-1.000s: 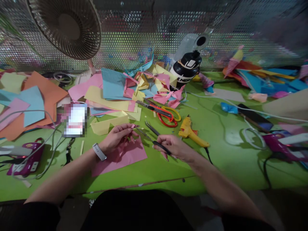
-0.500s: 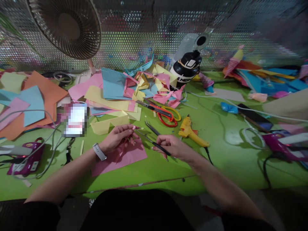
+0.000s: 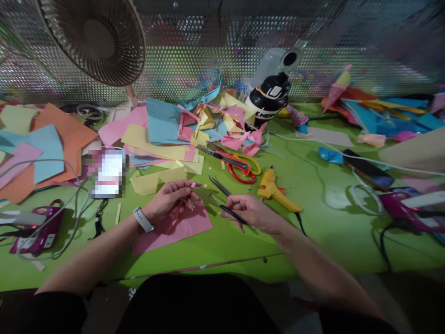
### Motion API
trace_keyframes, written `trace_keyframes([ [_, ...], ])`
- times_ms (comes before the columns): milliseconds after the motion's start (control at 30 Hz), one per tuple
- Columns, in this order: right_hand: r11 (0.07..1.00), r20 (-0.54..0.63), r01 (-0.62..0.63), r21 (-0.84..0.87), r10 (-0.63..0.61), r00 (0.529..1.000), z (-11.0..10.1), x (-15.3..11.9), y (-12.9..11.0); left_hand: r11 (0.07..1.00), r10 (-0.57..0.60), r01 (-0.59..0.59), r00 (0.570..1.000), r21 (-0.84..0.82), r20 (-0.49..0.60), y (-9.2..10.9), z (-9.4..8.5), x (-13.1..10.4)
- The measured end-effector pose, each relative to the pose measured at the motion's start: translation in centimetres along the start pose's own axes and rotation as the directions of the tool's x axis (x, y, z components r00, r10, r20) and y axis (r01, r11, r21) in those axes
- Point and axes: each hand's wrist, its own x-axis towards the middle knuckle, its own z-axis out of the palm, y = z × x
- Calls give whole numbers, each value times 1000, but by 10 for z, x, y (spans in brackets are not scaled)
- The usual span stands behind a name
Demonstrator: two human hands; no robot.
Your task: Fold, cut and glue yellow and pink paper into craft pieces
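Observation:
My left hand [image 3: 175, 197], with a grey watch [image 3: 143, 220] at its wrist, pinches a tiny pink paper piece [image 3: 193, 185] between thumb and forefinger. Under that hand lies a pink paper sheet [image 3: 187, 232] on the green table. My right hand [image 3: 245, 211] is closed on slim tweezers [image 3: 233, 214] with a dark handle and silver tips. Those tips point left and reach the pink piece; whether they grip it I cannot tell. A dark curved-tip tool [image 3: 219, 184], like another pair of tweezers, lies just beyond my right hand.
A yellow glue gun [image 3: 277, 192], red-and-yellow scissors [image 3: 255, 162] and a cutter knife [image 3: 222, 157] lie ahead. Coloured papers [image 3: 167, 120] pile up behind, beside a black bottle [image 3: 266, 104]. A phone [image 3: 110, 171] and a fan [image 3: 99, 39] stand left; cables cross both sides.
Almost nothing differs. The tweezers' tips shift very slightly by the pink piece, and both hands stay in place.

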Motion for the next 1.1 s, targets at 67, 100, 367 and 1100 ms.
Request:
trace_keyframes([
  [67,1000,-2,-2,-5,2,1000,0,0,-1,1000,6,-6,1000,5,13,-1,-1,0],
  [100,1000,-2,-6,-5,6,1000,1,-1,-1,1000,10,-10,1000,3,17,-2,-2,1],
  [367,1000,-37,2,-19,-3,999,-4,0,4,999,-36,35,999,-40,-26,-4,-6,2],
  [1100,1000,37,-12,19,11,999,-5,-3,-5,999,16,-17,1000,32,18,-1,1,0],
])
